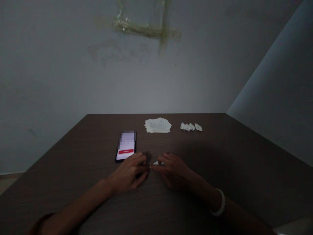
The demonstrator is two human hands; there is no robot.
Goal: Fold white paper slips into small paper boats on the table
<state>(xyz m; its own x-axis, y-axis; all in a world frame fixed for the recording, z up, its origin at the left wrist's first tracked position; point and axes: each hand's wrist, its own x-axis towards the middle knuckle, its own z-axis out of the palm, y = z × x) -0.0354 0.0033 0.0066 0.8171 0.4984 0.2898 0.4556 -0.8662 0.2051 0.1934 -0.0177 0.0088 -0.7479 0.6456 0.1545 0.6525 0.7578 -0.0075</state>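
A small piece of folded white paper [158, 163] lies low over the table between my two hands, mostly covered by fingers. My right hand [172, 169] is closed, with thumb and fingers pinching this paper. My left hand [133, 171] is closed too, its curled fingertips meeting the paper's left tip, where a speck of white shows. Just beyond the left hand lies a phone [126, 147] with its screen lit and a red bar on it. Several small folded paper pieces [192, 127] sit in a row at the far right.
Toward the back middle of the brown table [97, 137] rests a loose stack of printed white paper sheets [158, 125]. A grey wall [146, 85] with yellowed tape [144, 31] stands behind the table. Another wall surface slopes along the right side.
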